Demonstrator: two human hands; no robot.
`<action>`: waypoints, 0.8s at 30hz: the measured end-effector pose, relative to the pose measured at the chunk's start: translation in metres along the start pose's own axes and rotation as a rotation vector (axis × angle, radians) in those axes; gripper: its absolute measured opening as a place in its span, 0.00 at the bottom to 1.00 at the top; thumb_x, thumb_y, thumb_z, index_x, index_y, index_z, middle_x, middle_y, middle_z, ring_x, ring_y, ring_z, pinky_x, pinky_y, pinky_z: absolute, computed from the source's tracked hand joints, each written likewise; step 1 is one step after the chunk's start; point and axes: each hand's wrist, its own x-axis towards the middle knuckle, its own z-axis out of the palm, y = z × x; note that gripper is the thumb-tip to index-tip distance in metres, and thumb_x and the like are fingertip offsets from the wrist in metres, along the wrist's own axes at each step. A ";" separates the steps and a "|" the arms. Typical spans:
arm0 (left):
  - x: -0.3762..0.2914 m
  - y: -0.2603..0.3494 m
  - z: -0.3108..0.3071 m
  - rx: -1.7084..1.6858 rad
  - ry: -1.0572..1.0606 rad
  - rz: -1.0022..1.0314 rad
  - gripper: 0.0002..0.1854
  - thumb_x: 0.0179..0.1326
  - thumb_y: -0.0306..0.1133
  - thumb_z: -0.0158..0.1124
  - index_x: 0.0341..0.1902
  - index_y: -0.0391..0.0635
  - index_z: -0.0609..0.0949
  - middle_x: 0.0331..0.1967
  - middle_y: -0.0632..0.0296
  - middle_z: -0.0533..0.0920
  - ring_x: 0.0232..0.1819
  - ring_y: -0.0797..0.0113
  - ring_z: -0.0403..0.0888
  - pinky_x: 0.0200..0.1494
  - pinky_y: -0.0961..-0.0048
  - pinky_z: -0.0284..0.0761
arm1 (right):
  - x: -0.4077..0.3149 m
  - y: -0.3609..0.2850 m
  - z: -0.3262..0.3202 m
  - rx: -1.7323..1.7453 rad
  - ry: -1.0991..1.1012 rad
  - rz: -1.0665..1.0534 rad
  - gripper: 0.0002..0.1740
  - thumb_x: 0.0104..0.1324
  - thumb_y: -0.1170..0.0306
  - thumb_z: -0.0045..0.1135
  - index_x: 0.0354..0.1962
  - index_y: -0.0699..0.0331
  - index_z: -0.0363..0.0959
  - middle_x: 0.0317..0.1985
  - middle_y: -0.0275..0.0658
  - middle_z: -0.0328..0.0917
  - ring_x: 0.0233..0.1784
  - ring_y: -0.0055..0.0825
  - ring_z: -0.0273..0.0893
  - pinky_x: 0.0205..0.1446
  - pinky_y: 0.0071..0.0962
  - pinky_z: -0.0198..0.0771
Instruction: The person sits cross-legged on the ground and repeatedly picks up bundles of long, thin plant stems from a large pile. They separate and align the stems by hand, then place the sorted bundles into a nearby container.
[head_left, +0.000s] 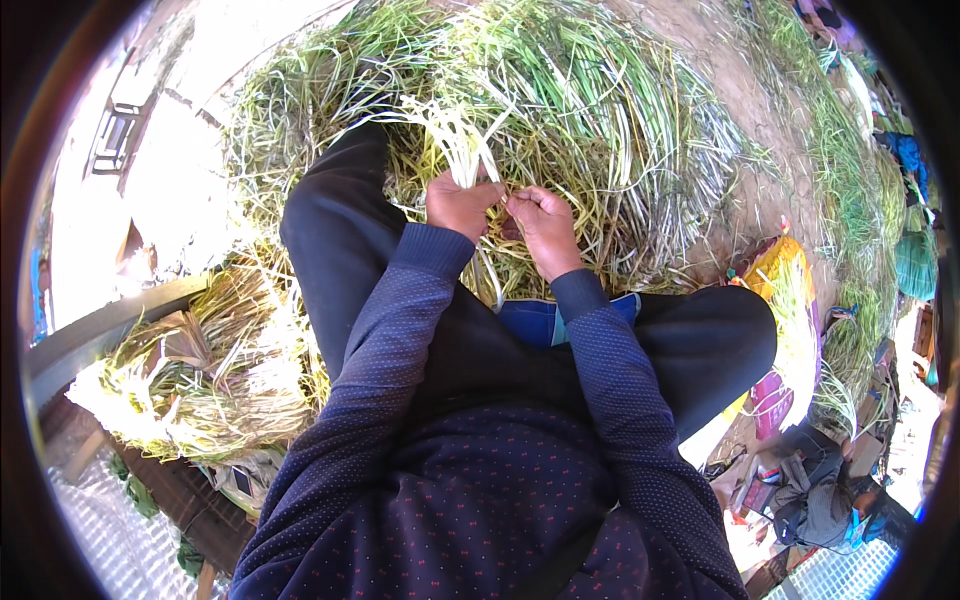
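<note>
My left hand (459, 210) grips a small bunch of pale leafy stalks (463, 150), whose whitish tops fan out above the fist. Close beside it, my right hand (547, 229) pinches a thin stalk between thumb and fingers, near the bunch's edge. The fingertips of both hands almost meet, and the exact hold is partly hidden. One white stalk (489, 274) hangs below the hands. In front of my crossed legs lies a large heap of long green and yellowed stalks (600, 112). Blue cloth (525, 321) shows between my legs, under the right wrist.
A second pile of straw-coloured stalks (217, 390) lies at left beside a wooden beam (120, 315). By my right knee is a yellow and magenta sack (780, 270) with stalks on it. Farther right stretch more greens (817, 172); dark clothing (810, 480) lies below them.
</note>
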 end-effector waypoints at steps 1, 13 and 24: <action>-0.001 0.000 0.000 0.016 0.007 0.013 0.12 0.54 0.23 0.72 0.41 0.39 0.81 0.21 0.66 0.80 0.11 0.80 0.68 0.10 0.79 0.62 | 0.001 0.003 -0.001 0.007 0.025 -0.009 0.07 0.68 0.74 0.57 0.38 0.71 0.75 0.36 0.36 0.78 0.38 0.17 0.75 0.45 0.18 0.73; -0.001 0.043 -0.019 -0.177 0.096 0.079 0.15 0.55 0.16 0.67 0.47 0.35 0.81 0.27 0.57 0.85 0.13 0.78 0.70 0.12 0.80 0.63 | 0.003 0.007 -0.078 -0.475 0.571 0.004 0.05 0.63 0.75 0.57 0.31 0.71 0.75 0.23 0.37 0.74 0.22 0.22 0.71 0.22 0.26 0.71; 0.003 0.074 -0.059 -0.387 0.110 0.134 0.18 0.56 0.17 0.62 0.52 0.37 0.76 0.34 0.49 0.87 0.11 0.78 0.66 0.14 0.80 0.65 | -0.010 -0.033 -0.107 -1.218 0.613 -0.106 0.25 0.62 0.66 0.58 0.57 0.62 0.74 0.51 0.53 0.79 0.53 0.47 0.79 0.58 0.38 0.72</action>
